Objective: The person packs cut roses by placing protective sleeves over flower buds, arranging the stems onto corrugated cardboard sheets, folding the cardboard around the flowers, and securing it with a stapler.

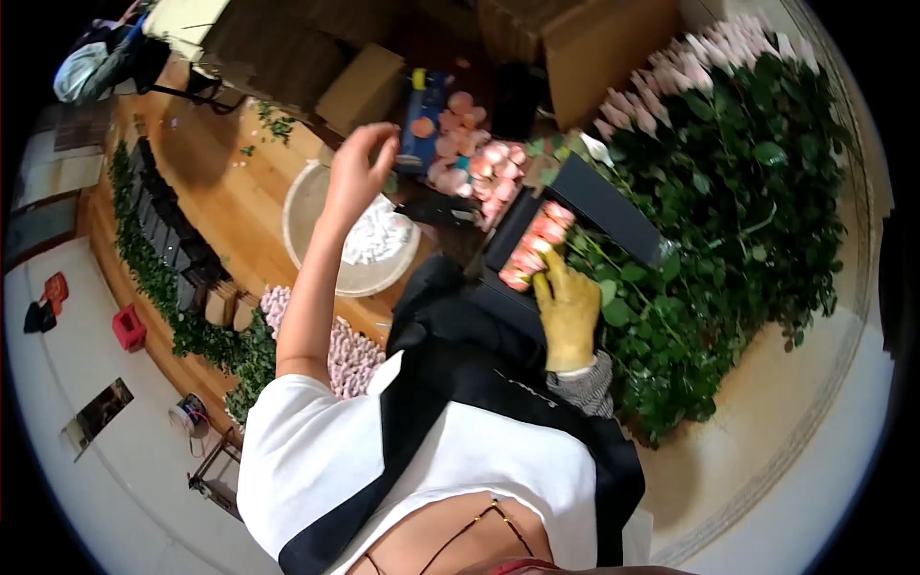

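My right hand (567, 311), in a yellow glove with a grey knitted cuff, rests against a row of pink-orange roses (540, 243). Its fingers are stretched and apart, with the tips touching the near blooms. The roses sit close together in a black box (508, 299) at my lap; a dark panel (609, 206) stands tilted along its right side. My bare left hand (362, 172) is raised in the air, thumb apart from the bent fingers, with nothing visible in it. Below it is a pale round basin (305, 216) holding small white pieces (376, 236).
Pink petals (462, 123) lie heaped beyond the box, beside a blue package (422, 129). Cardboard boxes (360, 88) stand at the back. Leafy stems (728, 192) with wrapped pale-pink heads (661, 91) fill the right. Wrapped flowers (353, 356) and black boxes (158, 216) line the left.
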A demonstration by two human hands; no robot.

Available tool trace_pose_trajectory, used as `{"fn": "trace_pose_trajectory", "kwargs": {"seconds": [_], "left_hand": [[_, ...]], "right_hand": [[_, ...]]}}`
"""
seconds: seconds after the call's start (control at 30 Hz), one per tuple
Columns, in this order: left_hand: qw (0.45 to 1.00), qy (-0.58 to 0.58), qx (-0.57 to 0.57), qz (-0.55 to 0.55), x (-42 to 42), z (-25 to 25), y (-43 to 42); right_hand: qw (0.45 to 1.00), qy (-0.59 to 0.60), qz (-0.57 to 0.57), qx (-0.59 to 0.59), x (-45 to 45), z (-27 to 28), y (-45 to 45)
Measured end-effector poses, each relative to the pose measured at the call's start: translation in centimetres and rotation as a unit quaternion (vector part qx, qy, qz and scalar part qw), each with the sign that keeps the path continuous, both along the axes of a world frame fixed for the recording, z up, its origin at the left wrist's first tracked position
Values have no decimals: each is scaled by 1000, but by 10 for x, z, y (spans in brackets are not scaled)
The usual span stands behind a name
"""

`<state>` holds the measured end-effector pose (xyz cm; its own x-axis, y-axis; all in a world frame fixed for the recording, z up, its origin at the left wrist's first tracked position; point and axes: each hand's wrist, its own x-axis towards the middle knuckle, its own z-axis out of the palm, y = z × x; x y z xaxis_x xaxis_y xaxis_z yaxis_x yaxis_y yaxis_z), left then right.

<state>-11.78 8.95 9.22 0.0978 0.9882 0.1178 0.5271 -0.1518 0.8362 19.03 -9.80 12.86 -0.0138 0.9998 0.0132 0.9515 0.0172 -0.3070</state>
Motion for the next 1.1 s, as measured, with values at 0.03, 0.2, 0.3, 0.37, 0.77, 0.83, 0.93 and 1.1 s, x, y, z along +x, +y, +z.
{"fn": "trace_pose_trajectory", "kwargs": {"seconds": [0.03,0.2,0.3,0.37,0.77,0.83,0.93,1.1], "left_hand": [[992,99,77,23,-15,3,22],[931,279,211,100,-44,-14,99],[904,426,-24,30,-51,-52,123],[886,462,-39,26,-46,-52,126],[970,-140,-166,-108,-4,43,18],[916,-232,-294,-143,34,45,-18],[852,-252,-408,-208,106,48,-68],[935,54,-219,-276,158,5,-87]], "right_hand": [[999,29,-11,-7,1,0,-2],[998,41,-49,-19,-5,5,-4],[997,47,-52,-14,-7,10,-2],[996,74,-56,5,-3,4,-5],[997,40,-71,4,-3,3,-12],[998,26,-59,-8,-1,0,-10],[995,79,-55,20,3,-1,-11],[800,523,-272,-113,34,-3,-15]]}}
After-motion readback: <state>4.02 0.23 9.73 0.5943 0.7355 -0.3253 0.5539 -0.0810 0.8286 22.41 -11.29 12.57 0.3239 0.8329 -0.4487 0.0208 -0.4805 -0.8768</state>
